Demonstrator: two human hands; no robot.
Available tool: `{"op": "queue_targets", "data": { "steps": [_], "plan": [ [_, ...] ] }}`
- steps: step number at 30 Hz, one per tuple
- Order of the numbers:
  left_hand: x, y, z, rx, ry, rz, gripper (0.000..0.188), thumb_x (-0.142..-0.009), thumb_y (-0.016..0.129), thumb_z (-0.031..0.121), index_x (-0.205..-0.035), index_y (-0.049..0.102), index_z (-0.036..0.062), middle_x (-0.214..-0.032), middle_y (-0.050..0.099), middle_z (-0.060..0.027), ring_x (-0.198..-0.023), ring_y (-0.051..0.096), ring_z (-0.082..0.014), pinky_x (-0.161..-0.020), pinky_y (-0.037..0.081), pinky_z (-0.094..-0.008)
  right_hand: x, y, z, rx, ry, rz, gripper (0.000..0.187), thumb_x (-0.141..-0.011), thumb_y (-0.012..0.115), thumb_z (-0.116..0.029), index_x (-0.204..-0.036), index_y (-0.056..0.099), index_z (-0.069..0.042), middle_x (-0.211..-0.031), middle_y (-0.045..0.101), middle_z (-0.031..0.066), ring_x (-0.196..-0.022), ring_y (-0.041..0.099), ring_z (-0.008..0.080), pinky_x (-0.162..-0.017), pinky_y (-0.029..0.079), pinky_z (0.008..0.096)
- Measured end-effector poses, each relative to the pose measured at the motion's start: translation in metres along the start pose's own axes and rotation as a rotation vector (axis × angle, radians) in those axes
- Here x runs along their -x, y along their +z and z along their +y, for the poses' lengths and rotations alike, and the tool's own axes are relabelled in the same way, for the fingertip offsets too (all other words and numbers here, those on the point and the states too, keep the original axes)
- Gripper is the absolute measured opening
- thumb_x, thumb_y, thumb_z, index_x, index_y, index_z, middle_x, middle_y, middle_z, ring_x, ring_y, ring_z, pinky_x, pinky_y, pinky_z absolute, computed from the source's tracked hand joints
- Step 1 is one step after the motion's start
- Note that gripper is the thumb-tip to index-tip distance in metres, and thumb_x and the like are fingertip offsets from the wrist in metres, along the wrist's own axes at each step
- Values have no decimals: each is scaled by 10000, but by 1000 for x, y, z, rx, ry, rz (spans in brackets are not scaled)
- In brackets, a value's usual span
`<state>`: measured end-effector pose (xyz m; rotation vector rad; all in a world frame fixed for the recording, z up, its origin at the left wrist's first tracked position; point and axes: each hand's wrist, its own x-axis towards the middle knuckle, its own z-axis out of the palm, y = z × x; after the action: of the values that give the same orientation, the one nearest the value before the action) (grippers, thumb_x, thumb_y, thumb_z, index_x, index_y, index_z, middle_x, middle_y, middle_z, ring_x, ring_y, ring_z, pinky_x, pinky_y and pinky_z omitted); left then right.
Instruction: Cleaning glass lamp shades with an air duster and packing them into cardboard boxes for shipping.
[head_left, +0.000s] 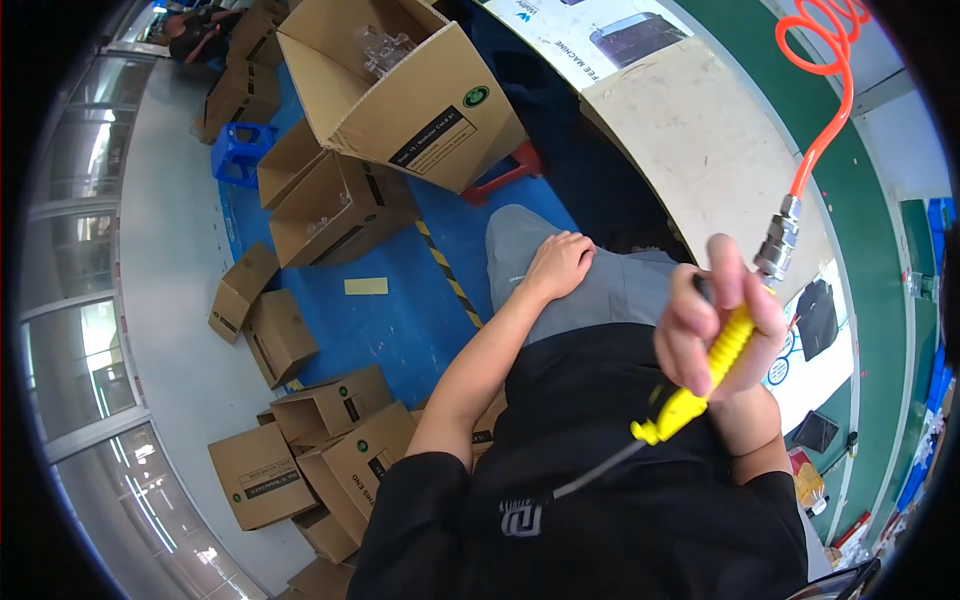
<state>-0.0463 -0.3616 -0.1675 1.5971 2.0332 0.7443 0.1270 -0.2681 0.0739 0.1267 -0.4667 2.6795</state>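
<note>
My right hand (690, 330) is wrapped round a yellow air blow gun (684, 410), raised in front of my chest. Its thin metal nozzle (600, 470) slants down to the left, toward my black shirt. A metal coupling (778, 240) joins the gun's upper end to an orange air hose (835, 110), which coils away at the upper right. On my grey-trousered thigh lies my left hand (562, 265), with nothing visible in it and its fingers resting loosely over the cloth.
A worktable with a pale board (690, 140) curves along the right. Ahead, a large open cardboard box (420, 110) with clear plastic inside stands by a red stool (510, 172). More boxes (340, 205) and a blue stool (242, 155) are at left. Another person (195, 38) is far off.
</note>
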Motion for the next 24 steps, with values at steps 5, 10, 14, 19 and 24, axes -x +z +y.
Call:
{"op": "queue_targets", "data": {
  "steps": [5,10,14,19,24],
  "plan": [
    [-2,-4,7,-7,19,-8,122,-844,570,147,-840,641,48,-880,657,-98,-867,595,-299,-795,463,-401,4,13,-1,-258,-131,-90,221,-1013,360,-301,-901,361,-110,-845,534,88,-470,622,180,-404,474,277],
    [-3,-9,13,-50,16,-19,127,-849,568,158,-834,639,53,-878,652,-96,-887,587,-288,-808,452,-399,6,15,8,-201,-118,-110,243,-1014,366,-341,-908,373,-123,-873,544,85,-478,623,187,-403,458,269],
    [-1,-11,12,-49,4,-6,125,-852,560,148,-839,644,55,-858,643,-83,-892,589,-262,-821,439,-383,4,6,6,293,-171,88,245,-973,419,-338,-891,373,-112,-859,516,136,-536,634,214,-526,502,293],
    [1,-12,11,-51,-6,-14,132,-849,571,167,-838,640,55,-884,648,-94,-906,586,-287,-804,443,-413,2,3,-5,788,-221,226,186,-889,532,-201,-824,478,-35,-893,587,217,-572,643,237,-593,514,287],
    [-1,-15,13,-32,-1,-8,125,-853,573,163,-863,642,60,-891,647,-91,-918,584,-284,-816,445,-401,4,-35,-32,998,-112,449,167,-904,554,-175,-890,546,-9,-926,597,152,-700,626,187,-684,474,274]
  ]
}}
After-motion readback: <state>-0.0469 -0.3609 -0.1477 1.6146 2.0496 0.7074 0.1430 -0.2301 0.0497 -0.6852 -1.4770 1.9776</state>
